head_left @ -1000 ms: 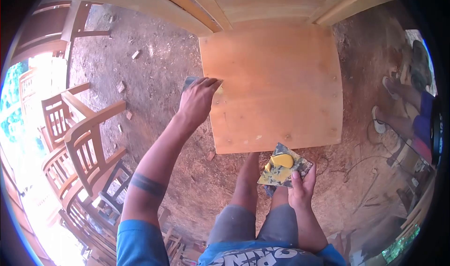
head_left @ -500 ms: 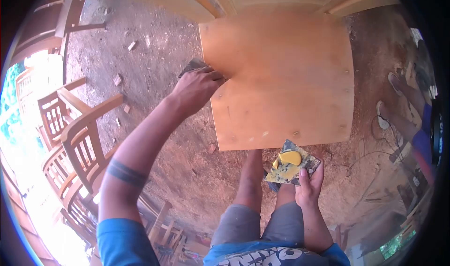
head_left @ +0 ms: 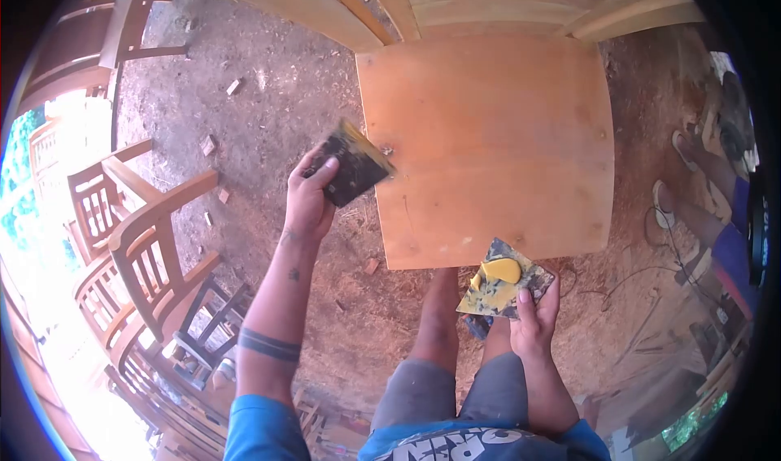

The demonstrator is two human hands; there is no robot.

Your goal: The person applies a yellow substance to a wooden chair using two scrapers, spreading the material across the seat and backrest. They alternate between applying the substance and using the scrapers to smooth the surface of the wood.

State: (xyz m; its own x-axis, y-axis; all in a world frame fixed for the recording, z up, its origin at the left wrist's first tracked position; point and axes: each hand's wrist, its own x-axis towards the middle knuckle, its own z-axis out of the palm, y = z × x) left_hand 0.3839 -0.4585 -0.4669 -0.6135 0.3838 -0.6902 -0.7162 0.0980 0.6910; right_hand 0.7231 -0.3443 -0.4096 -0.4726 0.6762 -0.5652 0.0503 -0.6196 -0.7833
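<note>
while left hand (head_left: 310, 193) grips dark spreader (head_left: 358, 168) by the left edge of wooden panel (head_left: 496, 144), right hand (head_left: 534, 323) pinches smeared plate (head_left: 498, 296) by the near edge; tilting it could drop yellow paste (head_left: 501, 270).

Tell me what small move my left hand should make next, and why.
I'd probably draw the dark spreader lightly over the small mark near the left edge of the wooden panel. Your left hand holds the spreader beside that mark, yellow smears line its edge, and the mark looks uneven against the smoother wood.
</note>
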